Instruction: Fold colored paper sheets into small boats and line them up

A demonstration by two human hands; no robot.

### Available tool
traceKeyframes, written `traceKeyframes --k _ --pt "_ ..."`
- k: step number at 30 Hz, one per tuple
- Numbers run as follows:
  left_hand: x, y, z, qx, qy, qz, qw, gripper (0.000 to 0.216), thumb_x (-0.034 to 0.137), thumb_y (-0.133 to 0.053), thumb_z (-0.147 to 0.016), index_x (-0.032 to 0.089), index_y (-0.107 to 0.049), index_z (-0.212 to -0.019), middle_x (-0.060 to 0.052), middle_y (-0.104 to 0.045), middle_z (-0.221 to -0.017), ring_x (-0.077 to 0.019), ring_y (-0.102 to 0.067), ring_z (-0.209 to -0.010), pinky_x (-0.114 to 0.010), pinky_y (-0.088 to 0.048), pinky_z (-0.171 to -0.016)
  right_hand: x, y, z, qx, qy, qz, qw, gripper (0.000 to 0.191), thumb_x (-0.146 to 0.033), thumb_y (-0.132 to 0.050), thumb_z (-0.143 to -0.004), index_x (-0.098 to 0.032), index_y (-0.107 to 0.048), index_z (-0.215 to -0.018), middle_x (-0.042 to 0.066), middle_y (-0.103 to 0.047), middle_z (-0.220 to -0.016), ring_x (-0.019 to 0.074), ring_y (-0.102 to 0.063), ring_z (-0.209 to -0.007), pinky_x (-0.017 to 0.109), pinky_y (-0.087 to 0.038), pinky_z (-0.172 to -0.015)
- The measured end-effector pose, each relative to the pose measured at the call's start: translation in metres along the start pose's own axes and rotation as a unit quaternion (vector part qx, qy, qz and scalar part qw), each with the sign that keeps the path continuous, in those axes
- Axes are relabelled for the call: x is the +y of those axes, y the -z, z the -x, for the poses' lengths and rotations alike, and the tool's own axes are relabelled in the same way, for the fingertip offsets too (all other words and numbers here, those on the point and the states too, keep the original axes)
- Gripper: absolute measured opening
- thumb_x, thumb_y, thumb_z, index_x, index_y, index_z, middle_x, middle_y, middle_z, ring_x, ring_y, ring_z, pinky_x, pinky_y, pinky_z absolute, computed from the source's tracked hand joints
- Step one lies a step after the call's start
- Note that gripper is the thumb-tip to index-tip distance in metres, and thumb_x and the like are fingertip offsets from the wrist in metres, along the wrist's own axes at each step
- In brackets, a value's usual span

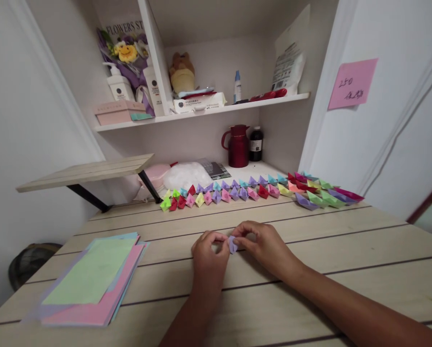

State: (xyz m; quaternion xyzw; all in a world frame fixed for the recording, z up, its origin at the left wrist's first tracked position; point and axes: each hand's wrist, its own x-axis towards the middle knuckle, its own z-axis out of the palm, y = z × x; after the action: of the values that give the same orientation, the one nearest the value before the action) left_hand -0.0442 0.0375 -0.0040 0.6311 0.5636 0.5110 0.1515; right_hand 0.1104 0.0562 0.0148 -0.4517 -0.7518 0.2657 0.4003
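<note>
Between my two hands is a small folded piece of purple paper (232,245), just above the middle of the table. My left hand (211,253) pinches its left side between thumb and fingertips. From the right, my right hand (261,243) grips the other side the same way. Fingers cover part of the folds, so its exact shape is hard to make out. Beyond my hands, rows of folded paper boats (243,193) in many colours line the back of the table. Larger paper boats (331,198) are grouped at the right end.
A stack of coloured paper sheets (93,274) lies at the left on the slatted table (309,308). Behind it stands a small raised wooden shelf (85,171) on black legs. A red jug (238,147) and a dark bottle (256,144) stand at the back beneath the white shelf (237,107).
</note>
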Motion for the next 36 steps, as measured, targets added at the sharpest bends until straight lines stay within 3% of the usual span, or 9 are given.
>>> traceKeyframes --k 6,10,14,20,31,36 --pt "0.005 0.001 0.001 -0.012 0.024 0.024 0.999 0.011 0.012 -0.057 -0.071 0.019 -0.064 -0.067 -0.001 -0.069 -0.071 -0.0169 -0.065 -0.070 -0.029 -0.050 -0.070 0.000 0.002 0.000 -0.015 -0.006 -0.010 1.000 0.009 -0.021 -0.062 -0.081 -0.022 -0.070 -0.076 -0.001 -0.072 -0.074 0.0163 -0.064 -0.071 0.026 -0.044 -0.067" --pt "0.014 0.003 0.004 -0.003 -0.007 -0.015 1.000 0.015 0.011 -0.059 -0.072 0.022 -0.068 -0.077 0.000 -0.072 -0.081 -0.0191 -0.066 -0.081 -0.038 -0.046 -0.088 0.000 0.002 0.000 -0.010 0.053 0.081 0.995 0.010 -0.020 -0.061 -0.083 -0.022 -0.068 -0.076 -0.001 -0.071 -0.076 0.0176 -0.063 -0.075 0.030 -0.040 -0.075" --pt "0.018 0.006 0.005 0.010 -0.036 -0.079 0.996 0.016 0.010 -0.062 -0.073 0.024 -0.068 -0.071 0.003 -0.073 -0.076 -0.0188 -0.067 -0.081 -0.047 -0.034 -0.101 0.000 0.001 0.001 -0.013 0.088 0.126 0.988 0.012 -0.018 -0.060 -0.085 -0.023 -0.066 -0.076 -0.002 -0.071 -0.077 0.0180 -0.063 -0.078 0.033 -0.036 -0.080" --pt "0.013 0.006 0.004 0.019 -0.029 -0.085 0.996 0.012 0.012 -0.065 -0.071 0.023 -0.069 -0.069 0.000 -0.073 -0.073 -0.0197 -0.066 -0.077 -0.037 -0.047 -0.083 0.001 0.002 0.000 -0.006 0.078 0.123 0.989 0.011 -0.018 -0.061 -0.085 -0.023 -0.068 -0.078 -0.003 -0.072 -0.078 0.0169 -0.064 -0.078 0.032 -0.037 -0.079" --pt "0.008 0.004 0.003 0.004 -0.039 -0.099 0.994 0.011 0.014 -0.060 -0.072 0.022 -0.066 -0.066 0.000 -0.071 -0.069 -0.0178 -0.065 -0.070 -0.031 -0.048 -0.074 0.001 0.000 0.001 -0.017 0.089 0.125 0.988 0.013 -0.019 -0.059 -0.085 -0.024 -0.069 -0.078 -0.002 -0.073 -0.077 0.0179 -0.065 -0.077 0.032 -0.040 -0.079" --pt "-0.002 0.001 0.002 0.014 -0.013 -0.087 0.996 0.011 0.015 -0.058 -0.072 0.021 -0.065 -0.066 0.001 -0.069 -0.068 -0.0157 -0.064 -0.064 -0.027 -0.049 -0.068 0.002 -0.001 0.001 0.009 0.094 0.106 0.990 0.015 -0.017 -0.057 -0.083 -0.024 -0.070 -0.084 0.001 -0.072 -0.085 0.0193 -0.064 -0.085 0.033 -0.043 -0.082"
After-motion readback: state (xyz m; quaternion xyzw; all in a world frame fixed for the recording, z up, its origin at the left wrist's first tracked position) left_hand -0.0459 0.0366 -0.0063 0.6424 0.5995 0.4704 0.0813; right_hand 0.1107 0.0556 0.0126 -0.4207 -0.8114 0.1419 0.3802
